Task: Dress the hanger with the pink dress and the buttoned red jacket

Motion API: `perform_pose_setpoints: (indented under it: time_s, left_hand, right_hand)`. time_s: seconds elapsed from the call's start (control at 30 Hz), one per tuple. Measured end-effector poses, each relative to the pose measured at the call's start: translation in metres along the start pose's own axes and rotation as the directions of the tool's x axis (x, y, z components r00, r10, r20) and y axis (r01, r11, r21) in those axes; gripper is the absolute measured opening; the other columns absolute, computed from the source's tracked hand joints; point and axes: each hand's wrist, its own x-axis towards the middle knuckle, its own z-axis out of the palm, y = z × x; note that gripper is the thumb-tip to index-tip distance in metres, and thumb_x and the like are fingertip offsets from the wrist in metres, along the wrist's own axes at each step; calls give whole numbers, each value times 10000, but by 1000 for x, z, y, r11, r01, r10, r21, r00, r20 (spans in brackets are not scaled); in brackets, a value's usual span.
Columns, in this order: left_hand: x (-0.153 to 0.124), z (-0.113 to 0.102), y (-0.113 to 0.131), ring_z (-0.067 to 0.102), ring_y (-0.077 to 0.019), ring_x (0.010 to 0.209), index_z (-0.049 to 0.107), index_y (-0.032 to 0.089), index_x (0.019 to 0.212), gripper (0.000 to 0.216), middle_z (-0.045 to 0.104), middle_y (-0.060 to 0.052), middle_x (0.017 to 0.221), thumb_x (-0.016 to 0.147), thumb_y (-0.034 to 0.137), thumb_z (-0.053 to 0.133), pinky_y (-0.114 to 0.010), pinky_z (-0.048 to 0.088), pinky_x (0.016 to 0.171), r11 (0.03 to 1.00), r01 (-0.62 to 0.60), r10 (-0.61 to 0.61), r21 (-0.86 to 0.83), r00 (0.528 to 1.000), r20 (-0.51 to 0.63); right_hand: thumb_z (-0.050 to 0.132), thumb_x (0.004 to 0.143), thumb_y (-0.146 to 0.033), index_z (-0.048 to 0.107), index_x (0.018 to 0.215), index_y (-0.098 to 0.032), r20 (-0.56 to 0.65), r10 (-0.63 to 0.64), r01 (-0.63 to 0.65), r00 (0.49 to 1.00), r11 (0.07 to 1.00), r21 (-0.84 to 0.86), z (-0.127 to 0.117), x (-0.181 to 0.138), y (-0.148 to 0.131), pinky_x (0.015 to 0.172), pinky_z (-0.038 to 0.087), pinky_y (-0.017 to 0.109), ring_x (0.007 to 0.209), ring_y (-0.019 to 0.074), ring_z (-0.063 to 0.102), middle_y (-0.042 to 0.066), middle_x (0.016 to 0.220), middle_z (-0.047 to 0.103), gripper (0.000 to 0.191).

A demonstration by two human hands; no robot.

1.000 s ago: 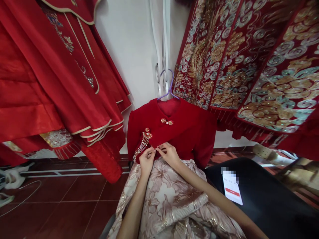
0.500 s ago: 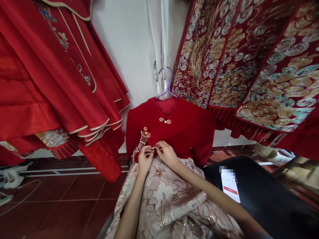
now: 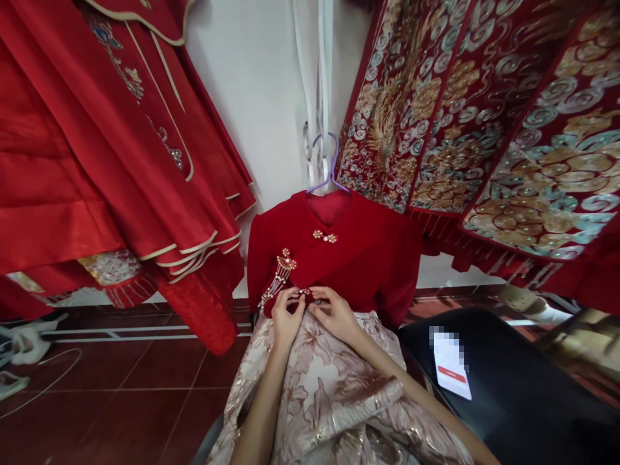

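Note:
A red velvet jacket (image 3: pixel 368 258) hangs on a purple hanger (image 3: pixel 325 173) against the white wall, above a pale floral brocade skirt (image 3: pixel 320 394). A gold pearl clasp (image 3: pixel 324 237) closes its collar, and a gold tassel brooch (image 3: pixel 281 272) hangs at its left side. My left hand (image 3: pixel 285 316) and my right hand (image 3: pixel 334 313) meet at the jacket's lower front flap, fingers pinched on a small pearl fastener (image 3: pixel 305 292) there. Both hands are closed on it.
Plain red robes (image 3: pixel 111 161) hang at the left. Heavily embroidered red and gold garments (image 3: pixel 484 123) hang at the right. A black surface (image 3: pixel 523 387) with a white card (image 3: pixel 451 371) lies at lower right. White cables (image 3: pixel 29 361) lie on the dark red tiled floor.
My hands have stayed on the fastener at the jacket's lower flap, with the fingers shifting slightly lower. The view has swayed a little.

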Motion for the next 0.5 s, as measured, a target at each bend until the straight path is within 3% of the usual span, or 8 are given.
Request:
perform_pose_setpoints:
  time_s: [0.13,0.5]
  left_hand:
    - [0,-1,-2,643,-158,806,660,187,930,163,661,-59,924,824,305,624,-297,527,770,1000,2,-2,22,1000,-3]
    - [-2,1,0,660,-161,755,666,173,813,209,697,-42,808,747,367,709,-281,525,754,984,130,-140,-124,987,-79]
  right_hand:
    - [559,812,-217,537,1222,-177,5,15,-15,1000,1000,22,8,-3,8,828,583,325,1040,186,623,120,1137,602,412]
    - [576,796,-203,569,1153,-198,44,52,-55,998,995,80,5,-3,4,864,566,344,1025,180,644,83,1108,657,358]
